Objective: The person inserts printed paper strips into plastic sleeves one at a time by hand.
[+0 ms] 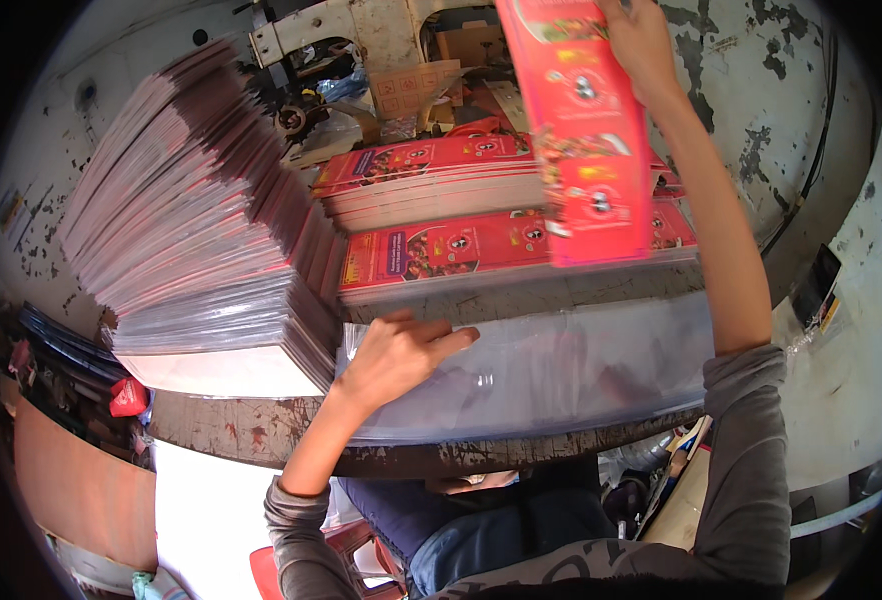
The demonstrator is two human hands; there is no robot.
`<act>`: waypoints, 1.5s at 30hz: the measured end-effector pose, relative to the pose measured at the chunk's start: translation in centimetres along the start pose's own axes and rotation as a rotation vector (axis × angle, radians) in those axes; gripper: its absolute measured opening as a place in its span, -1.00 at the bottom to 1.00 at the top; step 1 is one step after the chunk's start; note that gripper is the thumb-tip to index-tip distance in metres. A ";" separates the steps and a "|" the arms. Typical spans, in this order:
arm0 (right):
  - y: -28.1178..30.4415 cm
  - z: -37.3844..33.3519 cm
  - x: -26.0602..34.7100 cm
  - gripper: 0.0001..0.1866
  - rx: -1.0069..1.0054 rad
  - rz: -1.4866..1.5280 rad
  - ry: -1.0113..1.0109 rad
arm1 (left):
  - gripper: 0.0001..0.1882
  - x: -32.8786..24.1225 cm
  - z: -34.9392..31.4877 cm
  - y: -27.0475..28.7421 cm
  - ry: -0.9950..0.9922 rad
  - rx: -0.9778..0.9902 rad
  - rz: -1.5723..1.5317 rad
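Note:
My right hand [641,45] is raised at the top right, its fingers closed on the upper edge of a long red printed cardboard sheet [591,170]. The sheet hangs upright and is slightly blurred. Before me, a flat pile of clear plastic sleeves [551,370] lies along the table's front. Over the left part of that pile is my left hand [401,355], fingers curled and one digit pointing right; whatever it may grip is hidden. Behind the sleeves lie two stacks of similar red sheets, a front stack [431,250] and a higher rear stack [431,165].
A tall, leaning stack of sleeved sheets [211,240] stands on the left of the worn table [231,425]. Machine parts [306,110] and a cardboard box [416,90] are at the back. A peeling wall [741,60] rises on the right. A red stool [266,570] shows below.

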State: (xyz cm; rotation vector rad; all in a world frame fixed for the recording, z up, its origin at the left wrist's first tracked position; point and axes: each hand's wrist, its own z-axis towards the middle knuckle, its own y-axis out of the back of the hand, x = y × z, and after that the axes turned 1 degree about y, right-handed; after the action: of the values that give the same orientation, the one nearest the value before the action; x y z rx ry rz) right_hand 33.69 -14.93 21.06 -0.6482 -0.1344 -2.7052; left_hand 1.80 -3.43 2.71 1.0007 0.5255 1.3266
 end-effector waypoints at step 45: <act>9.5 -15.9 -4.2 -0.54 0.920 -0.330 -0.161 | -0.63 2.3 -3.3 -2.3 1.119 -0.365 -1.208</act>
State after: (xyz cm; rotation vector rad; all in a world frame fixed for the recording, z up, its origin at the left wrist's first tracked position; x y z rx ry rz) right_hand 33.96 -25.19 5.06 -0.5601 -1.5166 -2.4525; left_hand 0.90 -0.12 -0.41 -0.4998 1.3678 0.6647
